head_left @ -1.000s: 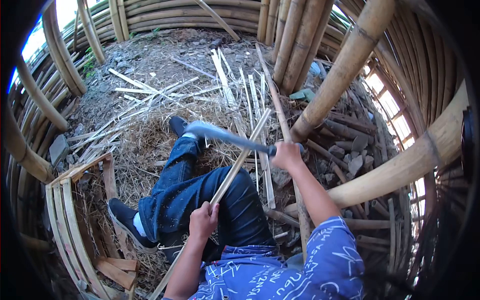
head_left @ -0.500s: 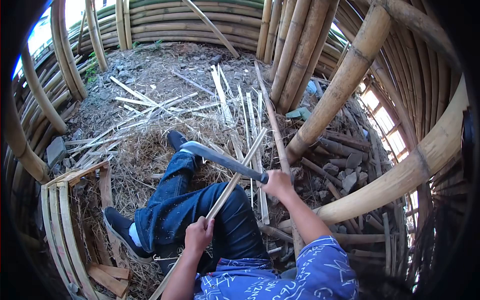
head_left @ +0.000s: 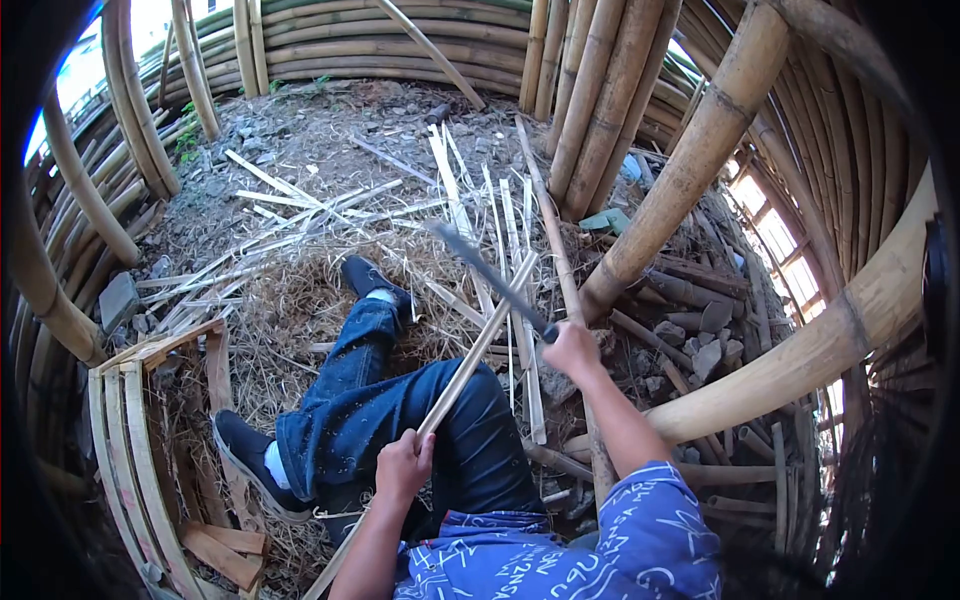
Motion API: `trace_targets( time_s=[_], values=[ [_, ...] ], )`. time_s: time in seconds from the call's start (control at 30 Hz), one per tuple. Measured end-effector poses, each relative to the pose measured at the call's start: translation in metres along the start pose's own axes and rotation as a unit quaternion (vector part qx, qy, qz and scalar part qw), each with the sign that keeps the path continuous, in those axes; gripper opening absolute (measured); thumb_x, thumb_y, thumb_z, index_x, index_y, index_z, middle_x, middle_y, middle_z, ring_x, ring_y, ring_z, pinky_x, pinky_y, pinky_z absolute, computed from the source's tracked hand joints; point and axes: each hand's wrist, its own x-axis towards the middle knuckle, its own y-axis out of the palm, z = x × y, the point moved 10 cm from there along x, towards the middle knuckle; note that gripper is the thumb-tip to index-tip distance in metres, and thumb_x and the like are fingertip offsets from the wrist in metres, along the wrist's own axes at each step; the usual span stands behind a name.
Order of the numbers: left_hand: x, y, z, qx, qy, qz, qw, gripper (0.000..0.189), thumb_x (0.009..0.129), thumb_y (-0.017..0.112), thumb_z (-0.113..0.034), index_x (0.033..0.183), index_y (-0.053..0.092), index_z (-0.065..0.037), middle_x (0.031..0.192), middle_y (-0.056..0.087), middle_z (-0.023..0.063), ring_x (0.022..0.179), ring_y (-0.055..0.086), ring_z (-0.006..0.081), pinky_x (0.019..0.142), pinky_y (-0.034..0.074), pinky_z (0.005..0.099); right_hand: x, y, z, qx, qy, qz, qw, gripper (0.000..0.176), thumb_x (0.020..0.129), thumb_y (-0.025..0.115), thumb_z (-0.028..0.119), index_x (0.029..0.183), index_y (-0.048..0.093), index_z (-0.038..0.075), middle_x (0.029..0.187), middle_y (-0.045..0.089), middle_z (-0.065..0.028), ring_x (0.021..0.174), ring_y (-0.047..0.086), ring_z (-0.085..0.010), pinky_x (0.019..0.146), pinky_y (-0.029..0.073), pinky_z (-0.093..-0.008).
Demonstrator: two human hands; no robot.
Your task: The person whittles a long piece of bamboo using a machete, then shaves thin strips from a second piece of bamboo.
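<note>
My left hand [head_left: 402,464] is closed around a long pale bamboo strip [head_left: 468,368], which slants up and away across my bent knee. The strip's lower end runs back under my left forearm. In my right hand [head_left: 573,352] is the dark handle of a machete [head_left: 497,281], its blade pointing up and to the left. The blade crosses over the strip near its far end in this view, and its tip is smeared by motion. Both legs, in blue jeans [head_left: 400,405] flecked with shavings, are on the ground in front of me.
Split bamboo strips [head_left: 300,205] and fibrous shavings [head_left: 285,300] cover the ground ahead. A slatted wooden crate [head_left: 130,430] stands at the left. Thick bamboo poles [head_left: 690,165] lean at the right, above broken stones [head_left: 708,358]. Stacked bamboo [head_left: 390,45] forms the back wall.
The machete's blade has turned, its tip swinging right and upward, while my right hand has shifted slightly right. My left hand keeps its hold on the strip. The whole view has shifted slightly.
</note>
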Motion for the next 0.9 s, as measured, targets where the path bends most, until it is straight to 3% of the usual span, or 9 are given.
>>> trace_targets(
  time_s=[0.2,0.33,0.43,0.57,0.63,0.73,0.9],
  values=[
    [0.001,0.003,-0.002,0.010,0.020,0.003,1.000,0.038,0.094,0.063,-0.031,0.072,0.053,-0.003,0.060,0.059,0.0229,0.060,0.062,0.0440,0.053,0.048,0.0514,0.002,-0.001,0.007,-0.078,-0.049,0.013,0.996,0.026,0.075,0.066,0.031,0.089,0.073,0.010,0.090,0.072,-0.0203,0.088,0.070,-0.0378,0.082,0.055,-0.0472],
    [0.002,0.004,0.000,0.004,0.017,0.000,1.000,0.039,0.095,0.062,-0.032,0.072,0.052,-0.003,0.060,0.058,0.0229,0.060,0.061,0.0445,0.053,0.046,0.0524,0.032,-0.005,-0.005,0.005,0.052,-0.023,0.998,0.025,0.075,0.065,0.027,0.087,0.073,0.006,0.089,0.071,-0.0226,0.089,0.069,-0.0398,0.082,0.055,-0.0477],
    [0.002,0.004,0.001,0.001,0.015,-0.008,1.000,0.038,0.095,0.063,-0.033,0.073,0.053,-0.003,0.061,0.059,0.0232,0.061,0.061,0.0444,0.054,0.047,0.0526,0.027,0.013,0.000,0.056,0.071,-0.050,0.995,0.026,0.077,0.064,0.027,0.086,0.073,0.005,0.090,0.071,-0.0245,0.090,0.068,-0.0412,0.083,0.055,-0.0481],
    [0.000,0.003,0.003,0.003,0.007,-0.004,1.000,0.038,0.095,0.063,-0.033,0.073,0.054,-0.003,0.061,0.059,0.0226,0.061,0.062,0.0441,0.054,0.047,0.0521,-0.022,0.023,0.017,0.067,0.016,0.006,0.998,0.026,0.077,0.064,0.028,0.087,0.073,0.006,0.089,0.070,-0.0248,0.091,0.068,-0.0412,0.083,0.054,-0.0486],
    [0.001,0.002,-0.001,0.010,0.013,-0.006,1.000,0.038,0.094,0.064,-0.033,0.073,0.054,-0.003,0.061,0.060,0.0220,0.060,0.062,0.0434,0.054,0.048,0.0513,-0.041,0.031,0.029,-0.042,-0.051,0.088,0.994,0.024,0.076,0.065,0.028,0.087,0.074,0.008,0.087,0.070,-0.0230,0.090,0.069,-0.0403,0.084,0.054,-0.0486],
    [0.001,-0.002,-0.005,0.003,0.025,-0.019,0.999,0.038,0.092,0.067,-0.030,0.071,0.054,-0.001,0.059,0.056,0.0213,0.057,0.060,0.0421,0.052,0.045,0.0486,-0.028,0.008,0.025,-0.074,-0.065,0.063,0.993,0.023,0.074,0.066,0.027,0.088,0.075,0.011,0.086,0.071,-0.0215,0.089,0.069,-0.0401,0.085,0.054,-0.0486],
    [-0.005,-0.008,-0.007,0.033,0.020,-0.036,0.999,0.038,0.092,0.067,-0.036,0.073,0.056,-0.005,0.059,0.060,0.0194,0.057,0.063,0.0404,0.053,0.049,0.0496,0.010,-0.033,0.000,-0.047,0.065,0.009,0.997,0.032,0.075,0.066,0.026,0.095,0.072,0.002,0.096,0.071,-0.0232,0.094,0.069,-0.0390,0.088,0.054,-0.0473]
  ],
)
